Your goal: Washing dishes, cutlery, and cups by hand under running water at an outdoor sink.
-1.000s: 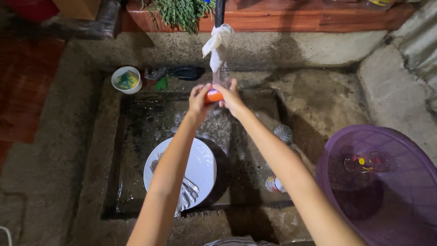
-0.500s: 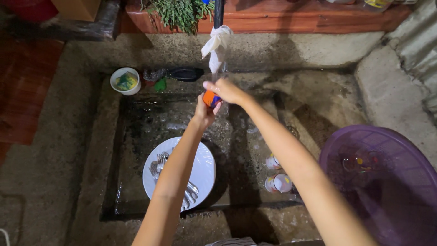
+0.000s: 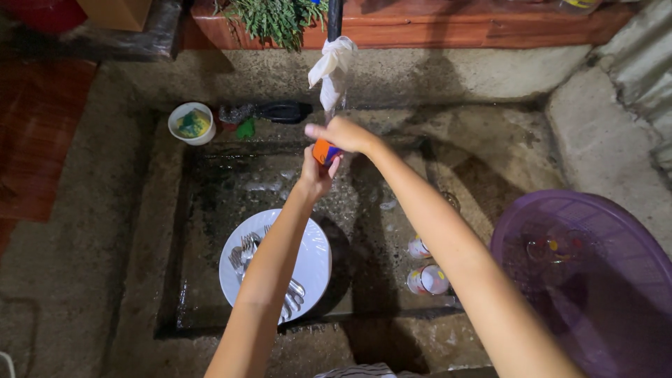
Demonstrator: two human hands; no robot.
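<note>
Both my hands meet over the back of a wet concrete sink [image 3: 210,210]. My left hand [image 3: 313,175] grips a small orange and blue cup [image 3: 324,151] from below. My right hand [image 3: 343,134] lies on the cup's top, fingers curled over its rim. Just above them a white cloth [image 3: 330,66] is tied round a dark tap pipe [image 3: 334,14]. Whether water is running onto the cup I cannot tell.
A white plate [image 3: 308,262] with several forks lies in the sink under my left forearm. Two small glasses [image 3: 428,278] lie at the sink's right edge. A purple basket [image 3: 595,280] with a glass inside stands at the right. A white bowl [image 3: 191,123] with a sponge sits back left.
The cup has come down a little from under the cloth. My right hand moved from its side onto its top, and my left hand shifted underneath.
</note>
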